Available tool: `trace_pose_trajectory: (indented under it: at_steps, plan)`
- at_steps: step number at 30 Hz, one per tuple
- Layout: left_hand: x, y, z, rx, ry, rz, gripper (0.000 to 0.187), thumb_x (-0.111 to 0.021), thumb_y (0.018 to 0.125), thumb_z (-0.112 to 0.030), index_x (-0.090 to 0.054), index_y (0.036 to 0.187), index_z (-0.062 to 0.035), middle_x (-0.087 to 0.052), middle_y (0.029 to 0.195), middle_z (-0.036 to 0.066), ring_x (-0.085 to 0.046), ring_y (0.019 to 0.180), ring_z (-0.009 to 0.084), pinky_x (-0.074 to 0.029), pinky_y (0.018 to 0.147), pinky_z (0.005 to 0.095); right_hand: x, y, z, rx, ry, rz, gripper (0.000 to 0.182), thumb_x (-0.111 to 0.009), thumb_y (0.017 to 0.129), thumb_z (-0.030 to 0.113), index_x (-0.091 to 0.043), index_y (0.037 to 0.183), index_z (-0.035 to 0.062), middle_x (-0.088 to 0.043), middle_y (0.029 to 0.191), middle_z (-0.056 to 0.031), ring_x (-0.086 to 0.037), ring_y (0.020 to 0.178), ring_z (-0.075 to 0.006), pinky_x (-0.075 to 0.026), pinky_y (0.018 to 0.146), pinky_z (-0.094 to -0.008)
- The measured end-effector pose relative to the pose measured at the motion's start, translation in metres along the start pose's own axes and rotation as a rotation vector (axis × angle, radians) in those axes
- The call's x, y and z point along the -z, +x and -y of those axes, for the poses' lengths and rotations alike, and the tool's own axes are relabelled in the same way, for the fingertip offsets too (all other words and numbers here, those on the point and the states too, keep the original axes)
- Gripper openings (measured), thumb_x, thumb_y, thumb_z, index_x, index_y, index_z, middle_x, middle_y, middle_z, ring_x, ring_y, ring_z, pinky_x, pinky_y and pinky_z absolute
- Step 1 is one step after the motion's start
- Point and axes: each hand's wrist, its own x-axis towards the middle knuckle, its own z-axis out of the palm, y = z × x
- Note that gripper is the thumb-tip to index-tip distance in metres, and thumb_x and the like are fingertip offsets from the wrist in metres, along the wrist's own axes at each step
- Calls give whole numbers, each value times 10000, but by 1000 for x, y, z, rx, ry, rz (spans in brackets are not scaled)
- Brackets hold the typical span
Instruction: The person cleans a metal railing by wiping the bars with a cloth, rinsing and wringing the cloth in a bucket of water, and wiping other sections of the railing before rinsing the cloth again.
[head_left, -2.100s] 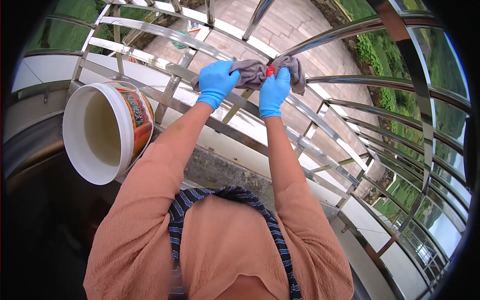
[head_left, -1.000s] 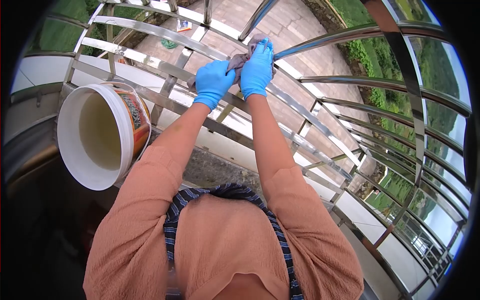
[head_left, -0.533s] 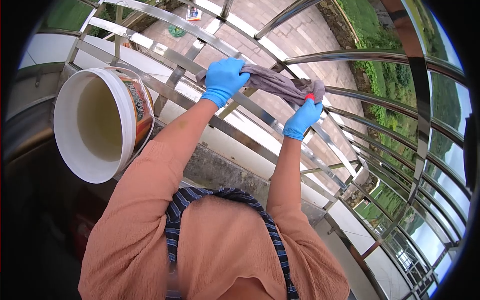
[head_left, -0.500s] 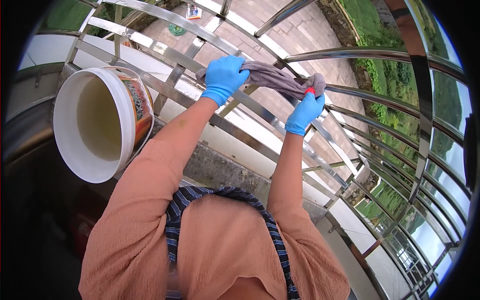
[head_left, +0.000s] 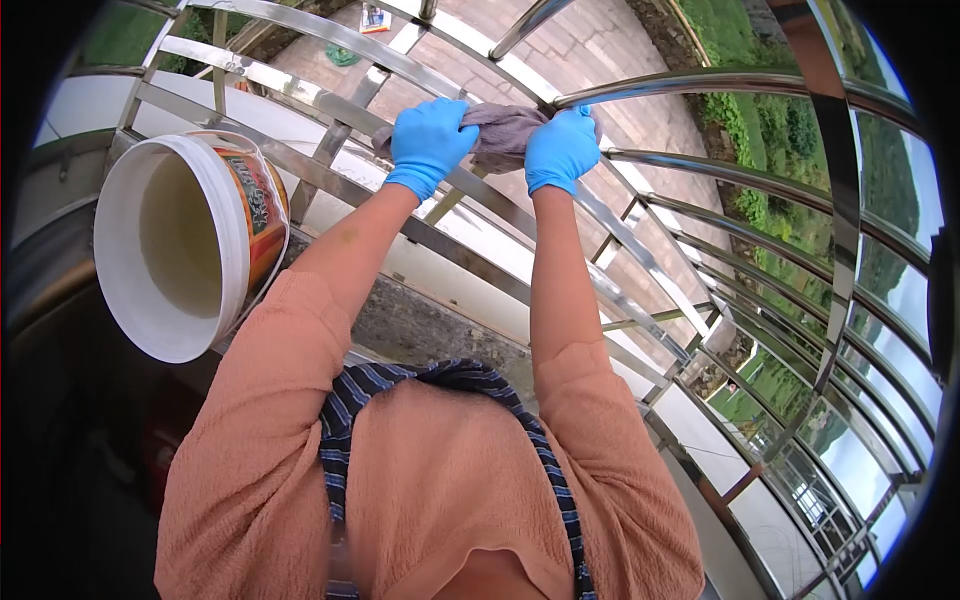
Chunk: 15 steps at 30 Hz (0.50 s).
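Observation:
A greyish-purple cloth (head_left: 497,133) is stretched between my two blue-gloved hands, over the metal railing. My left hand (head_left: 428,142) is closed round the cloth, and a short end pokes out on its far left side. Close beside it, my right hand (head_left: 562,150) grips the other part, its knuckles up and most of the cloth's end hidden behind the fingers. Beneath the cloth run flat shiny metal bars (head_left: 470,190), partly covered by my hands.
On the left a white bucket (head_left: 232,290) with murky liquid and a coloured label stands tilted in view. Round metal rails (head_left: 740,180) curve along the right side. Beyond the bars lie paving (head_left: 640,110) and grass, and a concrete ledge (head_left: 440,320) runs below my arms.
My right hand has moved left and up, closer to my left hand. The cloth between them is shorter and bunched. The whole view has shifted slightly.

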Motion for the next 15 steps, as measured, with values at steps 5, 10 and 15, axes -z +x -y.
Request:
trace_pose_trajectory:
  at_steps: [5,10,15]
  plan:
    - [-2,0,0,43,-50,21,183,-636,731,-325,-637,785,-150,-612,724,56,-610,678,256,-469,588,404,6,-6,4,94,-11,-54,76,-601,748,104,-659,783,71,-640,771,-106,-639,832,-276,-517,659,-382]
    - [-3,0,2,-11,-60,13,203,-639,732,-323,-659,829,-146,-628,753,67,-616,692,273,-480,628,409,19,-14,2,352,-132,4,146,-572,802,145,-662,853,42,-647,750,-98,-663,657,-219,-497,463,-389]
    - [-1,-1,-1,-11,5,-3,240,-655,734,-330,-681,865,-131,-640,772,58,-620,698,271,-484,635,412,-1,-1,17,250,19,-89,164,-597,792,135,-659,859,-1,-629,837,-151,-645,820,-284,-525,550,-380]
